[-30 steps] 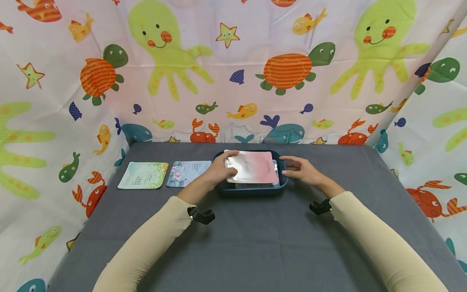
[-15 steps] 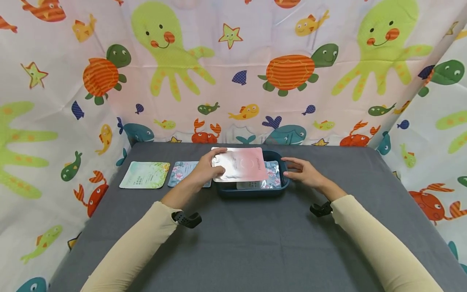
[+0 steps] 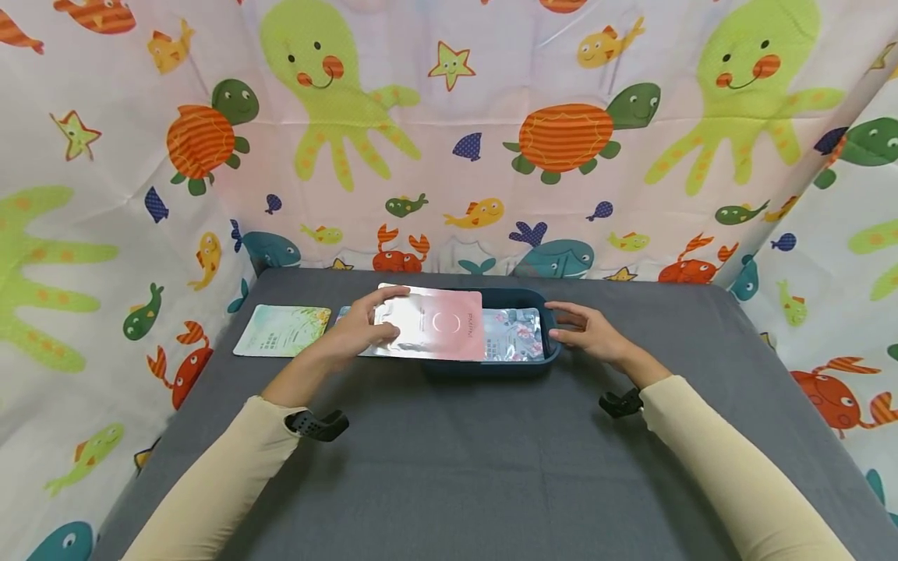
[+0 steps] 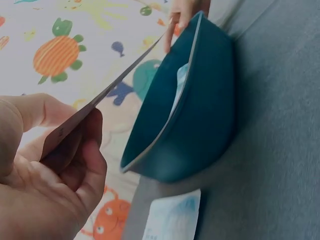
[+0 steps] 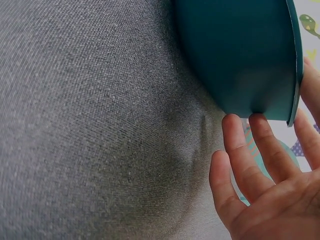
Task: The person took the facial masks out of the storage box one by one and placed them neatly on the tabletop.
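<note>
My left hand (image 3: 358, 327) pinches the left end of a pink and silver face mask packet (image 3: 442, 323), thumb on top. The packet is held over the left part of a dark blue plastic bin (image 3: 491, 369), and in the left wrist view it shows edge-on above the rim. My right hand (image 3: 588, 335) is at the bin's right end; in the right wrist view its fairly straight fingers (image 5: 262, 132) rest their tips against the bin wall. Inside the bin lies a blue floral mask packet (image 3: 517, 335).
Left on the grey cloth lies a green and yellow mask packet (image 3: 282, 331). Another blue packet (image 4: 172, 217) lies between it and the bin, mostly hidden in the head view. A curtain printed with sea animals (image 3: 393, 93) stands behind the table.
My left hand has moved left with the pink mask packet, from over the bin's middle to its left side. More of the blue floral packet in the bin shows. The right hand stays put.
</note>
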